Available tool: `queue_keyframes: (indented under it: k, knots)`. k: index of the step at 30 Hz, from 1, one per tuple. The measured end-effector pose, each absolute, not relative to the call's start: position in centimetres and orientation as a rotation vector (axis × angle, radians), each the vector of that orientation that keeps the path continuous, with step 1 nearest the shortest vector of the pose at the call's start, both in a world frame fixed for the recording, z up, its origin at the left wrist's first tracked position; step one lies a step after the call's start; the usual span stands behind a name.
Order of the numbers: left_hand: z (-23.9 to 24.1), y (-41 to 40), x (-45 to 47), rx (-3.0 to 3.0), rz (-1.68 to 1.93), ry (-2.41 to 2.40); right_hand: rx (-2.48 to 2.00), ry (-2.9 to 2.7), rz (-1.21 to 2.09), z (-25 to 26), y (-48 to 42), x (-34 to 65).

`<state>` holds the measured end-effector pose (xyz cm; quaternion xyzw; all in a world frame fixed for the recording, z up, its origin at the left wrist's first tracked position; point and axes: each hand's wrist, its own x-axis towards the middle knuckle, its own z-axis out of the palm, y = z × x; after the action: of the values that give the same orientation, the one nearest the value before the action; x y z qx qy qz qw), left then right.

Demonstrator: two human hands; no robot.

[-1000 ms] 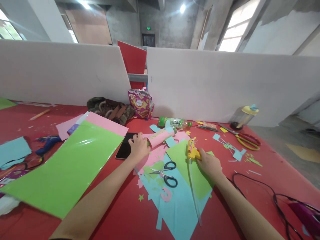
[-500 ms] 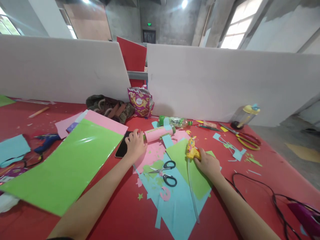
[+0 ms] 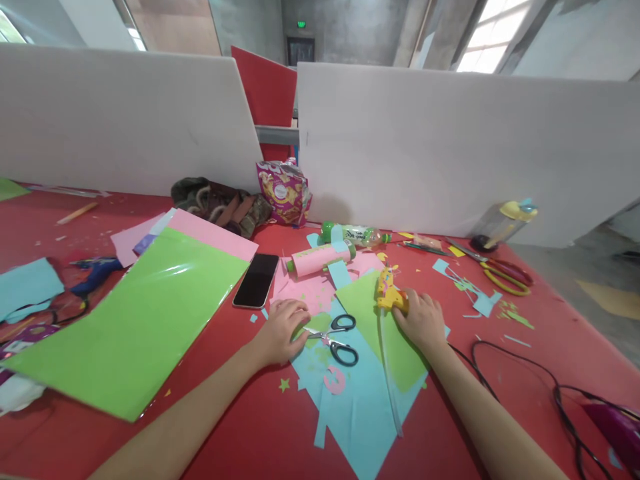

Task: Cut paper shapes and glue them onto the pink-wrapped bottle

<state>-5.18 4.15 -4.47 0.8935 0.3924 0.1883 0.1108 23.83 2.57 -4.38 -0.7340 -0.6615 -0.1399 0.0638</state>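
My left hand (image 3: 283,331) rests low over the paper scraps, its thumb and fingers apart, beside the blade tips of black-handled scissors (image 3: 331,339). I see nothing held in it. My right hand (image 3: 424,321) grips the handle of a yellow hot glue gun (image 3: 389,292), whose clear glue stick (image 3: 387,373) trails toward me. Under the gun lies a green sheet (image 3: 357,295) over a light blue sheet (image 3: 360,420). A pink-wrapped tube (image 3: 320,260) with a blue strip lies beyond the scissors. A pink ring cutout (image 3: 335,380) and a green star (image 3: 285,385) lie close by.
A smartphone (image 3: 256,280) lies left of centre beside a large green sheet (image 3: 135,320). Behind are a snack bag (image 3: 284,192) and a green bottle (image 3: 357,235). Large red-and-yellow-handled scissors (image 3: 505,273), a tumbler (image 3: 503,225) and a black cord (image 3: 525,367) are on the right.
My left hand has moved from the pink tube's left end toward me, to the scraps by the scissors, uncovering the phone. My right hand stays on the glue gun. The view has tilted down slightly.
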Motion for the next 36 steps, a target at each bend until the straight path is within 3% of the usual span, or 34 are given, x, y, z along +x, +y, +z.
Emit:
queue_keyframes:
  k: [21, 29, 36]
  knots:
    - [-2.8, 5.8, -7.8, 2.566, 0.255, 0.942, -2.015, -2.062, -0.561, -4.2, 2.8, 22.8]
    - [-2.4, 7.1, -9.0, 2.529, 0.233, 1.088, -1.735, -2.245, -0.438, -4.3, 2.1, 20.9]
    - [-1.1, 5.6, -8.5, 2.526, 0.053, 0.855, -1.638, -2.27, -0.359, -4.5, 2.1, 21.2]
